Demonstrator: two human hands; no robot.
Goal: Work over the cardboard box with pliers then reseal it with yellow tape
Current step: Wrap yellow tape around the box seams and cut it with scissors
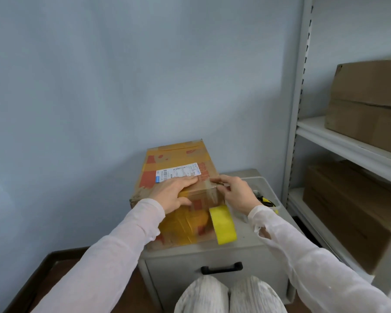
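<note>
A metal shelving unit (348, 141) with brown cartons (370, 102) is seen along the right side. Beside it stands a grey drawer cabinet (246, 241), on whose top the work is carried.

The cardboard box (178, 159) is laid on the left part of the cabinet top. Its long axis runs from the front edge back towards the wall, and a shipping label (178, 172) is stuck across its lid. A clear plastic bin (266, 186) is set at the right edge. Yellow-and-black handles (265, 201), judged to be the pliers, are glimpsed in it.

The roll of yellow tape (224, 224) is stood on edge at the front edge, leaning against the near face of the box. It lies just below the right hand (237, 193), which is clearly the nearer one to it.

The left hand (175, 193) is spread flat, fingers straight, and pressed on the near end of the lid. The right hand is curled, thumb and forefinger pinched at the near right corner of the lid. Whether a tape end is caught there cannot be told. Resealing is judged to be in hand.
</note>
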